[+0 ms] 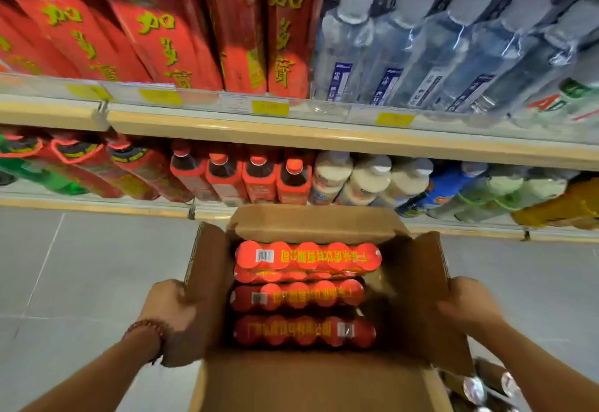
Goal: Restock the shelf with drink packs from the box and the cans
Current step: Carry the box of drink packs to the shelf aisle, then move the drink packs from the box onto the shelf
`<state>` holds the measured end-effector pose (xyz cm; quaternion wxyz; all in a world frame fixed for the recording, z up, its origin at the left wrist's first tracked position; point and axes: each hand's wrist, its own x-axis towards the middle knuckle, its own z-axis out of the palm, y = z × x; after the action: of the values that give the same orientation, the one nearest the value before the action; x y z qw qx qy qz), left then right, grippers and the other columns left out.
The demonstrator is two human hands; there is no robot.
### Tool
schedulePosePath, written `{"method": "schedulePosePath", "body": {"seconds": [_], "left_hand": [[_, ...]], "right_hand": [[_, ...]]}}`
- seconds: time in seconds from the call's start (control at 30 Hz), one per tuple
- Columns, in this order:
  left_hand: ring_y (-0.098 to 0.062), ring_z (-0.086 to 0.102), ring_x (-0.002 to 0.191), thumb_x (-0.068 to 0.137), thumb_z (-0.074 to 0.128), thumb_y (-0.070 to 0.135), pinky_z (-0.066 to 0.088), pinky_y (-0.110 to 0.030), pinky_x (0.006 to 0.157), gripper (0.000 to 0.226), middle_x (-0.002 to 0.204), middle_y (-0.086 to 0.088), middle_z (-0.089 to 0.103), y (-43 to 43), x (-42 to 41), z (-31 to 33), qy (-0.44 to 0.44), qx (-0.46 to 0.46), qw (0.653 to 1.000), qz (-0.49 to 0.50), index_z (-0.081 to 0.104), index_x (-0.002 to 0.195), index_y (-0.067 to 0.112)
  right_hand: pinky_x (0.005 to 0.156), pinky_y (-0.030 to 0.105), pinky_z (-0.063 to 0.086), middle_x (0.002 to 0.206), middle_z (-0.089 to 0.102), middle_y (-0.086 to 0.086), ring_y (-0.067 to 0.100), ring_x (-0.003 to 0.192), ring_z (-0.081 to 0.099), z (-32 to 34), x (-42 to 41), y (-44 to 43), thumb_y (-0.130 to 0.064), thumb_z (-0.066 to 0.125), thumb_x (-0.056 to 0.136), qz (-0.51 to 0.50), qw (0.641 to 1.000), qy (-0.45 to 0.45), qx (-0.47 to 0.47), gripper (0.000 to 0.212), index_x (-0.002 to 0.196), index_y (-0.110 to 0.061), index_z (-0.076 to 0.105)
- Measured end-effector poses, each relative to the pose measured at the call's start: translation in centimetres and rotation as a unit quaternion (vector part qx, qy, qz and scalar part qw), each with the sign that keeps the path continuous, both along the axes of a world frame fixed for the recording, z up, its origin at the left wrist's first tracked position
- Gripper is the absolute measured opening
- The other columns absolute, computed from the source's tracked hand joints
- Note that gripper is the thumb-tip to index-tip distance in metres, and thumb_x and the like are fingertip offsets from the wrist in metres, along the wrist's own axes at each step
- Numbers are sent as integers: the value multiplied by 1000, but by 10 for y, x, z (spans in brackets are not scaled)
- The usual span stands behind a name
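Brown cardboard box (311,382), plain inside. Drink packs (307,261) in it: red wrap, yellow lettering, white barcode patch. Upper shelf cartons (155,29) red with yellow-green characters; water bottles (405,51) clear bluish, white-blue labels. Price tags (270,108) yellow. Lower bottles (259,178) dark with red caps and labels; milky white bottles (363,181) beside. Floor (81,269) grey tile. Red bead bracelet (146,327).

Grey tiled floor (81,282) below, thin pale joints running across; beige-edged store shelving (324,134) ahead in two tiers, yellow price tags (270,108) clipped along the upper rail, bright even overhead light, soft glare on the plastic strip
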<state>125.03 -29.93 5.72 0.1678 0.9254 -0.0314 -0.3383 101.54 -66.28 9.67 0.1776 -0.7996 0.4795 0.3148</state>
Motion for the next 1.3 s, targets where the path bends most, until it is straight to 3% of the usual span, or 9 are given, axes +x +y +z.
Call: {"method": "schedulePosePath", "body": {"seconds": [0.23,0.43,0.87,0.93,1.0,1.07,1.13,1.23,1.3], "left_hand": [[-39,63,76,74,68,13,46,-33,63,15,74,-23,69,-29,19,-26,-15,15,999,-42,70,70,-2],[-25,48,46,67,65,21,36,-24,43,25,46,-8,54,-34,6,-41,-8,27,999,15,59,48,6],[-34,55,69,79,62,20,41,-30,62,17,69,-13,64,-32,-14,-58,-30,59,998,21,69,79,5],[-31,56,74,76,58,17,45,-31,64,18,77,-12,66,-40,-12,-48,-100,18,993,55,67,88,7],[-31,56,99,74,60,2,50,-40,86,44,110,-14,62,-50,-6,-39,-161,-38,984,69,57,117,11],[-32,45,119,69,66,-4,42,-45,98,69,131,-14,47,-60,0,-32,-220,-62,973,-19,42,131,16],[-34,41,120,71,68,3,43,-46,95,64,132,-15,44,-74,1,-33,-248,-63,957,-134,43,128,18],[-31,50,112,80,61,16,47,-42,88,41,124,-11,51,-97,-7,-53,-110,-22,981,-155,48,119,19],[-28,51,113,80,61,20,47,-42,93,46,124,-10,52,-105,-10,-72,-5,40,987,-153,46,123,20]], "right_hand": [[60,25,40,76,61,9,26,74,61,-32,3,-17,-22,63,82,-11,1000,-13,14,16,83,-6,66],[52,25,31,58,43,-2,19,60,46,-68,-12,-19,-23,63,84,-48,999,-18,-6,35,57,-16,43],[44,17,27,52,49,-5,11,50,49,-92,-30,-15,-19,65,83,-103,989,-106,-26,32,56,-19,49],[48,19,34,61,56,2,25,61,58,-79,-21,-15,-14,63,83,-104,980,-155,-63,11,73,-10,60],[66,32,50,94,62,16,36,88,60,-71,-11,-13,-10,62,82,-92,971,-193,-112,27,108,-5,60],[81,44,47,113,56,22,41,104,53,-64,0,-11,-6,64,79,5,961,-229,-157,41,119,-4,57],[81,46,46,112,58,23,43,102,52,-64,13,-6,-6,66,76,121,953,-230,-159,39,114,-2,59],[87,42,45,118,59,14,34,108,52,-86,29,6,-16,64,77,170,974,-137,-65,45,121,-10,56],[88,40,45,123,58,10,29,113,50,-105,33,16,-19,63,78,132,984,-119,-13,48,123,-14,51]]}}
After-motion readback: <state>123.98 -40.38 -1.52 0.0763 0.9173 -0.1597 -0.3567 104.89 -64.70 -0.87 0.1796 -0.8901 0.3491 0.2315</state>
